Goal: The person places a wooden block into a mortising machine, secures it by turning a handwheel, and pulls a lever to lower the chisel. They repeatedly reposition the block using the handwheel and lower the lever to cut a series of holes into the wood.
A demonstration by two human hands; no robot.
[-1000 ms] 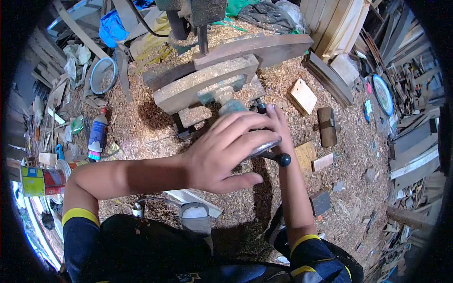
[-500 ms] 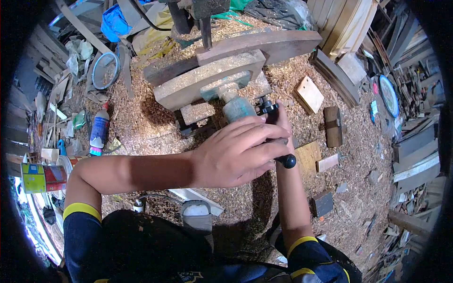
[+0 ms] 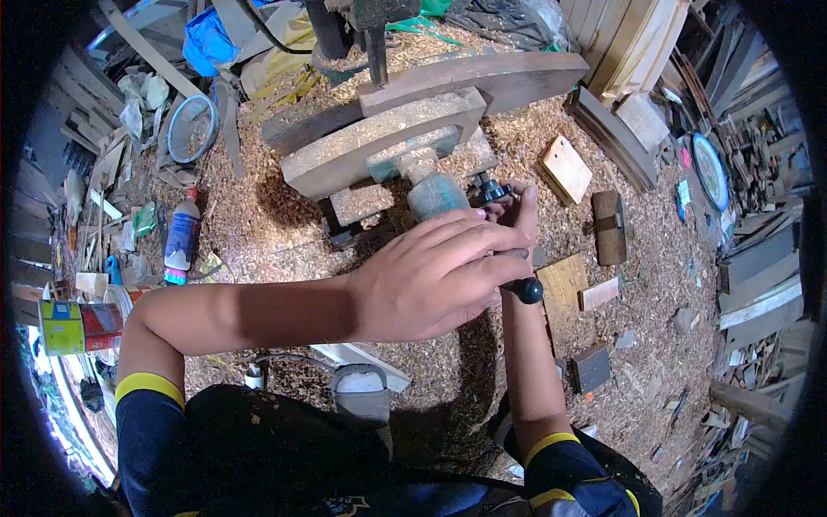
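My left hand is closed over the crank handle, whose black ball end sticks out past my fingers. The hand hides most of the handle. Beyond it stands a worn green metal machine part, like a vise, joined to a plate against a curved, sawdust-covered wood piece. My right hand is partly hidden behind the left, its fingers curled at a black knob beside the green part. A vertical metal tool meets a darker curved board behind.
Wood shavings cover the floor. On the right lie a pale wood block, a dark wood block and a curved timber. A bottle and a colourful can are on the left. Stacked boards lean at the back.
My right hand's fingers have turned and curled more at the black knob, which also looks slightly turned. My left hand stays almost in place on the crank handle.
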